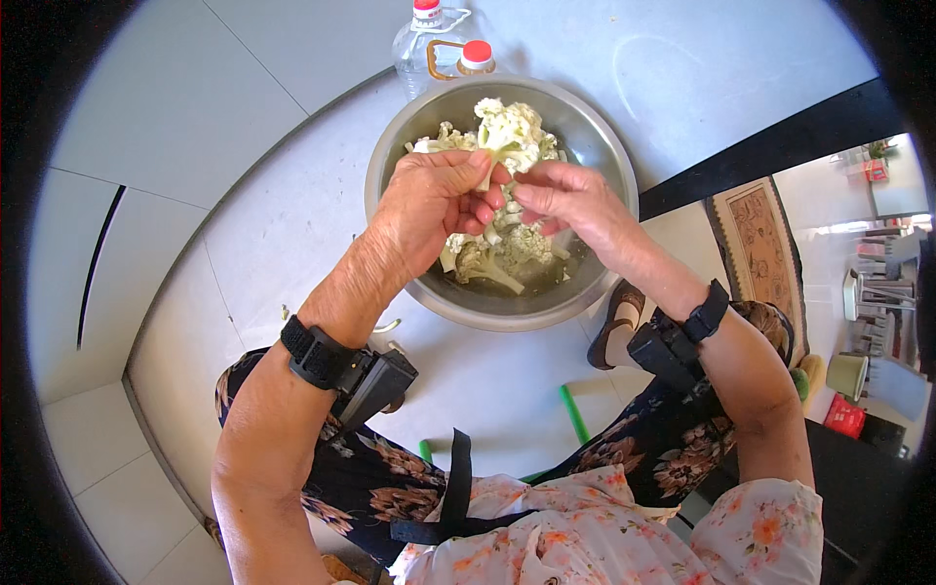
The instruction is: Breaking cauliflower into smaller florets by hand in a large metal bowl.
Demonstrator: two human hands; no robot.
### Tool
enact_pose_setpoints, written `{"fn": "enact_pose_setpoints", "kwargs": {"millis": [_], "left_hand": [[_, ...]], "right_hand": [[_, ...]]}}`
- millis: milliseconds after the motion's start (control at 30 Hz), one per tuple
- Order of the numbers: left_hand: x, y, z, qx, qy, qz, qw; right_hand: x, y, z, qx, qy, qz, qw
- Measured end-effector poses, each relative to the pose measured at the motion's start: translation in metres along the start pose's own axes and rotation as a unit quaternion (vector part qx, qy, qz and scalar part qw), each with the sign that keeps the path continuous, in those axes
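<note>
Above a wide stainless steel basin (512,319), my left hand (442,194) pinches the stalk of a cauliflower floret (512,131) between thumb and fingers. The floret's head points away from me. Just right of it is my right hand (563,197), its fingers curled near the lower edge of the floret; whether they grip a part of it is hard to tell. More cauliflower florets (486,267) lie in the basin beneath both hands, some with long pale stalks. My hands hide part of the pile.
Beyond the basin stand a clear plastic jug (409,55) and a bottle with a red cap (477,55). Pale scraps (387,326) lie on the floor. Green stool legs (575,413) show between my knees. A patterned mat (760,248) lies to the right.
</note>
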State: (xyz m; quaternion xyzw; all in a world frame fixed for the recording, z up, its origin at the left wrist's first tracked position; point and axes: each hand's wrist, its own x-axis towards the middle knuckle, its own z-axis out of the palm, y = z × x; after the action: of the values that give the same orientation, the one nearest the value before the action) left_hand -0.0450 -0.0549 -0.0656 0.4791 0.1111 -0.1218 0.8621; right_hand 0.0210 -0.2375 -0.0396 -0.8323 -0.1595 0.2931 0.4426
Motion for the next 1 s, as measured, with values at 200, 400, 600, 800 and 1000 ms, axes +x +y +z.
{"fn": "enact_pose_setpoints", "kwargs": {"millis": [200,400,600,800,1000], "left_hand": [[-0.004,-0.001,0.023,-0.002,0.0,-0.007,1.0],[-0.002,0.003,0.031,0.046,-0.006,0.025,0.999],[-0.005,0.009,0.035,0.106,0.025,0.035,0.993],[-0.016,0.025,0.039,0.186,0.08,0.058,0.978],[-0.017,0.034,0.029,0.269,0.157,0.177,0.934]], "right_hand": [[0.005,-0.005,0.0,0.374,-0.111,-0.035,0.92],[0.01,-0.003,0.003,0.478,-0.111,-0.043,0.87],[0.011,-0.01,0.006,0.492,-0.089,-0.025,0.866],[0.009,-0.025,0.0,0.499,-0.073,-0.03,0.863],[0.007,-0.029,-0.009,0.488,-0.084,-0.026,0.868]]}}
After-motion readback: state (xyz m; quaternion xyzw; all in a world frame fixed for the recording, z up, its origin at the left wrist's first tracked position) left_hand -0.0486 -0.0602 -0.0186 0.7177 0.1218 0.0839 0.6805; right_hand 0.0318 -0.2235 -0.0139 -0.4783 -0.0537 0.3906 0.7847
